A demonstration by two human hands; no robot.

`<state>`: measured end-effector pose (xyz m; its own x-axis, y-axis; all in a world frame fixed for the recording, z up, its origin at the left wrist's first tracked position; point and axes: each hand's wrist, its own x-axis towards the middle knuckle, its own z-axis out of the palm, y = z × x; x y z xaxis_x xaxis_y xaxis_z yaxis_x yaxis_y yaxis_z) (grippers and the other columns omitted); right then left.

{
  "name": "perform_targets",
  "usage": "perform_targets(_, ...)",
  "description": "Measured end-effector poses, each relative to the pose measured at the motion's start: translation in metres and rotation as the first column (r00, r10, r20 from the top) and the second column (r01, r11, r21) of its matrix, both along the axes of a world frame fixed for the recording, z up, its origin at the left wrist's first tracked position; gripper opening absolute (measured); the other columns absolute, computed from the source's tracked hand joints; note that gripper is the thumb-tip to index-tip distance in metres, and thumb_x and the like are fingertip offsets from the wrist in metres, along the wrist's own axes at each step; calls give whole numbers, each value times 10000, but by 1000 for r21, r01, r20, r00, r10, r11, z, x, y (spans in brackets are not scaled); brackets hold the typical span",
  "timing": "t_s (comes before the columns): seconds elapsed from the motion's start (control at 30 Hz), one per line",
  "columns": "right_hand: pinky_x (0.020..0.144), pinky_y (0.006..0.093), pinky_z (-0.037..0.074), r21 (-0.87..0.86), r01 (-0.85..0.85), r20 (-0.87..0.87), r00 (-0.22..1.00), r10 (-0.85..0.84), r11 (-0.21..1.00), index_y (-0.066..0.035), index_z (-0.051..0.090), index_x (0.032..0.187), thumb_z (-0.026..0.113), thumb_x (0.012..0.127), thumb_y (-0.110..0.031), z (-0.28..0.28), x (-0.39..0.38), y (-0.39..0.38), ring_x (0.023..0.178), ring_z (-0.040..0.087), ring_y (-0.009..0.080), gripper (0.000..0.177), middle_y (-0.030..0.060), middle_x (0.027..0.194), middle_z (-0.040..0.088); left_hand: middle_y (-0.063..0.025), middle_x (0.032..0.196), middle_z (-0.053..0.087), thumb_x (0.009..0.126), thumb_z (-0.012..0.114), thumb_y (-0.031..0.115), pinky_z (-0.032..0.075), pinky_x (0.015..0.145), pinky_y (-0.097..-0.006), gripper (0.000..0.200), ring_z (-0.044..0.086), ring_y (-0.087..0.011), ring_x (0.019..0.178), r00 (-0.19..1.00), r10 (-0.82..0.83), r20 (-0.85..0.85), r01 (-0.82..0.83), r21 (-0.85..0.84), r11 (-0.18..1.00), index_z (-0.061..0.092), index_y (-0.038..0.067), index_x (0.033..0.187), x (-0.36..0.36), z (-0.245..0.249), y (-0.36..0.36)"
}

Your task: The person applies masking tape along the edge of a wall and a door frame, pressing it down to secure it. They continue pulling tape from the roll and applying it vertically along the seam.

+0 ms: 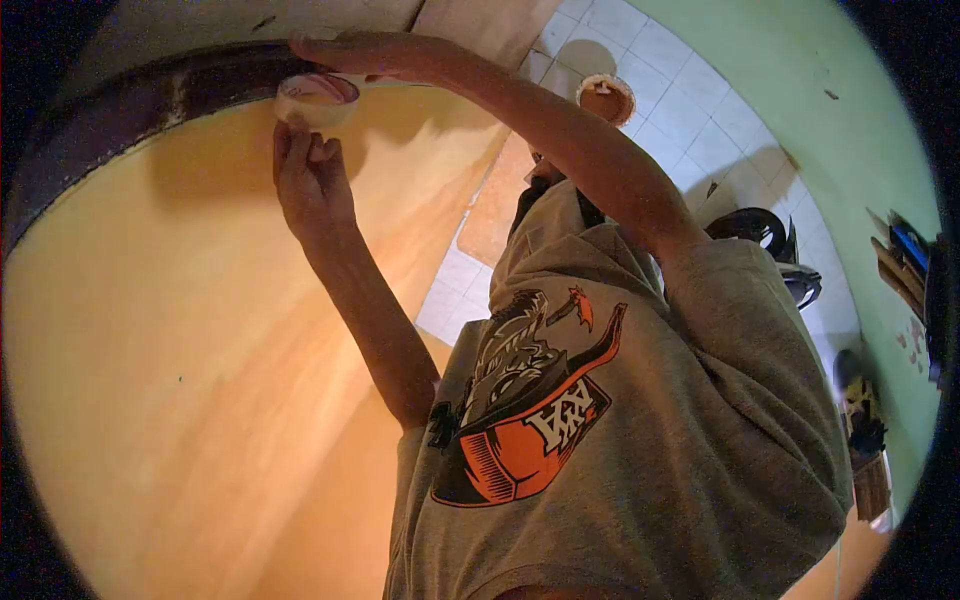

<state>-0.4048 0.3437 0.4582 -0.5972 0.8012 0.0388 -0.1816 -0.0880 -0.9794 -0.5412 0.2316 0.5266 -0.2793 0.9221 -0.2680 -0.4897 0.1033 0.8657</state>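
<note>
My left hand (pixel 314 185) is raised with its fingers closed round the lower side of a roll of tape (pixel 318 112), whitish outside and pink inside. Just above the roll, my right hand (pixel 355 52) reaches across from the right with fingers stretched out flat. It lies against or very near a dark purple band (pixel 170 95) that runs along the edge of the yellow wall (pixel 200 330). Whether the right fingertips touch the roll or a tape end is hard to make out.
White tiles (pixel 660 50) cover the floor, with a round brown container (pixel 606 101) on them. Dark wheel-like objects (pixel 750 230) stand at the right. Various items (pixel 905 255) are along the green wall (pixel 850 130).
</note>
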Motion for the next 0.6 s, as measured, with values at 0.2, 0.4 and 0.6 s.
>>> perform_targets(0.2, 1025, 426, 447, -364, 17, 60, 998, 5, 931, -109, 630, 1267, 457, 907, -637, -89, 7, 5, 1182, 545, 257, 662, 93, 1357, 589, -38, 938, 641, 981, 560, -4, 441, 637, -251, 131, 527, -91, 688, 999, -35, 37, 33, 66, 997, 596, 21, 1105, -11, -2, 6)
perform_targets(0.4, 1076, 437, 417, -428, 144, 196, 979, -64, 892, -31, 527, 1340, 504, 838, -326, -157, -48, -45, 1253, 513, 333, 583, 182, 1367, 563, -60, 989, 637, 981, 624, 72, 477, 671, -249, 151, 564, -105, 767, 991, -78, 112, 74, 39, 996, 620, 20, 1123, -6, 10, 7)
perform_targets(0.6, 1149, 453, 364, 21, 582, 415, 735, -537, 813, 53, 382, 1443, 516, 764, -44, -159, -92, -85, 1358, 440, 414, 699, 265, 1427, 497, -61, 973, 638, 977, 641, 95, 483, 677, -249, 191, 575, -106, 771, 991, -75, 113, 75, 3, 997, 609, 1, 1140, -2, 15, 3)
